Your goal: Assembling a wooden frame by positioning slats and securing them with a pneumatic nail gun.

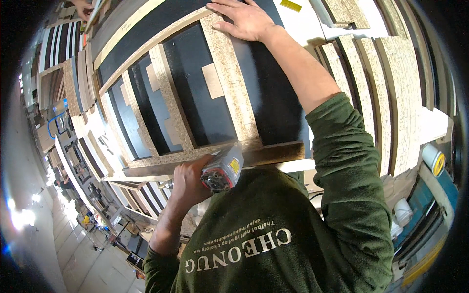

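My left hand (189, 180) is wrapped round a grey pneumatic nail gun (225, 168) with a dark red-rimmed end and a yellow label. The gun's front is over the near rail of a particleboard frame (166, 156), by the joint with a wide crosspiece (232, 78). My right hand (244, 20) lies flat with fingers stretched out on the far end of that crosspiece, where it meets the far rail (156, 41). Several crosspieces join the two rails. The frame rests on a dark glossy board (276, 93). Whether the gun's tip touches the wood is hidden.
Stacked particleboard strips (398, 97) stand to my right, with a roll of tape (433, 160) and a white bucket (403, 212) below them. Striped panel stacks (61, 44) fill the left. Another person's hand (83, 9) shows at the far left.
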Motion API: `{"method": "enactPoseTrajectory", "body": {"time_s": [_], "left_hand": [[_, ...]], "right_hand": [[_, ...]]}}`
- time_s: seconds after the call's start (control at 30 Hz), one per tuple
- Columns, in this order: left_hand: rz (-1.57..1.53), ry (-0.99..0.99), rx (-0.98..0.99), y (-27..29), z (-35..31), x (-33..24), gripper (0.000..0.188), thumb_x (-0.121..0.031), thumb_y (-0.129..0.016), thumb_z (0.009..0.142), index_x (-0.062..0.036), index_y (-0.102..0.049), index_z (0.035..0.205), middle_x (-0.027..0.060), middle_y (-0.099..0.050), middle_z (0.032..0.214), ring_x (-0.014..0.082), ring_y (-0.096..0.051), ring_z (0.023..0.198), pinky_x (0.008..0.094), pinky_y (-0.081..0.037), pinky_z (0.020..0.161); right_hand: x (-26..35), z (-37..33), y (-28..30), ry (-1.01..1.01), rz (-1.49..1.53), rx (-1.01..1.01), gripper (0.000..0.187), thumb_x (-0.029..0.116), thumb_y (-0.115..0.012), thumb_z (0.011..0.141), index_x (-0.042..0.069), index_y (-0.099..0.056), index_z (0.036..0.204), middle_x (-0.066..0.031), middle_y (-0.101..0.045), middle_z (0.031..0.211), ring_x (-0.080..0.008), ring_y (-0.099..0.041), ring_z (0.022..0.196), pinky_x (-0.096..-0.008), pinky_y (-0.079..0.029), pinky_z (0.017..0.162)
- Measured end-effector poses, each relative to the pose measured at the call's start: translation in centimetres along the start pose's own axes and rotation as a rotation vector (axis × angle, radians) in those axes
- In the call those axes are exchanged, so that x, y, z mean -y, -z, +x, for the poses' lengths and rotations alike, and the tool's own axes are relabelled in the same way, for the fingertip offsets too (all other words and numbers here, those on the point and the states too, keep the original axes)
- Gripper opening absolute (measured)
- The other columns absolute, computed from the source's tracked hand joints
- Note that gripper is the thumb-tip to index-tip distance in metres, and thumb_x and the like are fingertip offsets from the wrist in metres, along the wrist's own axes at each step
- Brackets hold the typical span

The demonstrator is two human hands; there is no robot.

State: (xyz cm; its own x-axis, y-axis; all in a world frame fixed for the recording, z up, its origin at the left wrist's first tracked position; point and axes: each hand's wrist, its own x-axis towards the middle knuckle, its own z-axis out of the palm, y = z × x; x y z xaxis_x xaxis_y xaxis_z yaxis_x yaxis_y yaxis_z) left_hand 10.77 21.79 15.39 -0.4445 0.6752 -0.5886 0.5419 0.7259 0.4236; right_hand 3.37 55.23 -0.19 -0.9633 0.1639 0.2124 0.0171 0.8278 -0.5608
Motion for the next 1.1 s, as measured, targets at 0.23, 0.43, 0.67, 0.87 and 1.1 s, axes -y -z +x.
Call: {"method": "enactPoseTrajectory", "body": {"time_s": [0.23,0.43,0.67,0.87,1.1], "left_hand": [[0.032,-0.02,-0.028,-0.6,0.1,0.1,0.048,-0.019,-0.081,0.059,-0.004,-0.066,0.102,0.0176,-0.069,0.088,0.0329,-0.069,0.082,0.0384,-0.053,0.071],[0.025,-0.028,-0.038,-0.8,0.1,0.4,0.047,-0.017,-0.08,0.059,-0.0048,-0.066,0.103,0.0173,-0.069,0.087,0.0318,-0.069,0.082,0.0381,-0.053,0.071],[0.027,-0.058,-0.035,-0.2,0.5,-0.3,0.045,-0.02,-0.082,0.06,-0.0052,-0.065,0.099,0.0161,-0.068,0.082,0.0305,-0.068,0.075,0.0402,-0.053,0.065],[0.056,-0.138,-0.079,-0.2,0.7,-1.6,0.043,-0.024,-0.081,0.062,-0.0054,-0.065,0.097,0.0156,-0.068,0.082,0.0307,-0.068,0.074,0.0395,-0.053,0.063],[0.108,-0.087,-0.045,-0.8,1.2,-1.6,0.047,-0.027,-0.083,0.062,-0.0047,-0.065,0.099,0.0151,-0.069,0.082,0.0311,-0.068,0.072,0.0394,-0.053,0.062]], "right_hand": [[-0.2,0.3,-0.1,-0.013,0.038,0.015,0.06,0.04,-0.05,0.089,0.011,-0.04,0.141,-0.0092,-0.038,0.147,-0.027,-0.031,0.138,-0.0501,-0.019,0.114],[0.0,0.5,-0.3,-0.017,0.031,0.012,0.06,0.04,-0.05,0.089,0.011,-0.04,0.141,-0.009,-0.038,0.147,-0.0269,-0.031,0.138,-0.0502,-0.019,0.114],[-0.1,0.3,-0.1,-0.025,0.028,0.026,0.06,0.038,-0.05,0.088,0.011,-0.04,0.141,-0.0091,-0.038,0.148,-0.0273,-0.031,0.138,-0.0501,-0.02,0.114],[0.2,0.4,0.1,-0.04,0.024,0.026,0.06,0.037,-0.05,0.088,0.011,-0.041,0.141,-0.0088,-0.038,0.147,-0.0265,-0.031,0.138,-0.0494,-0.019,0.114],[0.0,0.2,-1.0,-0.074,-0.028,0.015,0.059,0.04,-0.05,0.089,0.017,-0.039,0.142,-0.0039,-0.035,0.149,-0.0226,-0.029,0.139,-0.0479,-0.016,0.116]]}}
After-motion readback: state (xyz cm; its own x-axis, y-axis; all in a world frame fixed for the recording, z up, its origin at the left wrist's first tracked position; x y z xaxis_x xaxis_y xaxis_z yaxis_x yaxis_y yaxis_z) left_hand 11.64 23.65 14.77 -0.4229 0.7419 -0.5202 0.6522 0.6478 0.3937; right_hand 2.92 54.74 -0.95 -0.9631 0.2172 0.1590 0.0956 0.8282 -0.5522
